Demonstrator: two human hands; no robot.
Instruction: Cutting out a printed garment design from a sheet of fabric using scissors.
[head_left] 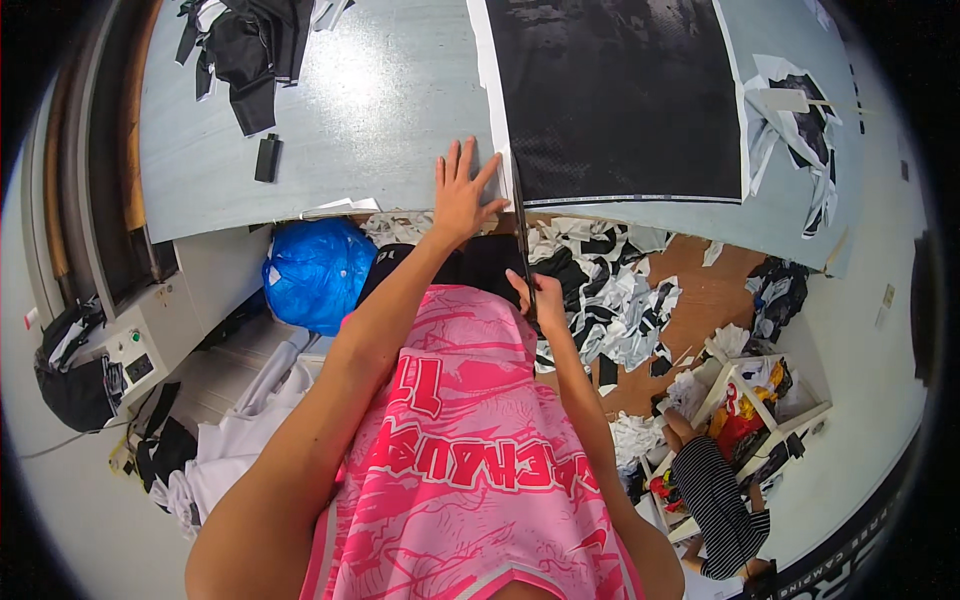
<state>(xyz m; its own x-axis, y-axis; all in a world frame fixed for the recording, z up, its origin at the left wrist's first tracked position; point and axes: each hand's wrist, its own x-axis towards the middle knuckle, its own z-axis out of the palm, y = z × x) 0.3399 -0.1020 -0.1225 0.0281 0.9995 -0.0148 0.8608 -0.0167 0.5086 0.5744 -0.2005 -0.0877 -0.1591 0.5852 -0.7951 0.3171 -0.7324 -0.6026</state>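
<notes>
A large black printed sheet with white margins (pixel 620 110) lies on the grey-blue table (pixel 390 130); whether it is cloth or paper I cannot tell. My left hand (pixel 462 195) rests flat near the table's front edge, fingers spread, its fingertips beside the sheet's left white margin. At that same corner, long dark scissors (pixel 522 225) reach up from the table edge along the line between white margin and black print. My right hand (pixel 541 301) grips their handles just below the table edge. How far the blades are apart is not clear.
Dark garment pieces (pixel 245 60) and a small black bottle-like object (pixel 267 158) lie on the table's left; offcuts (pixel 800 130) on its right. Below are a blue plastic bag (pixel 320 275) and black-and-white scraps (pixel 610 300). A person in stripes (pixel 718 505) is at lower right by a shelf.
</notes>
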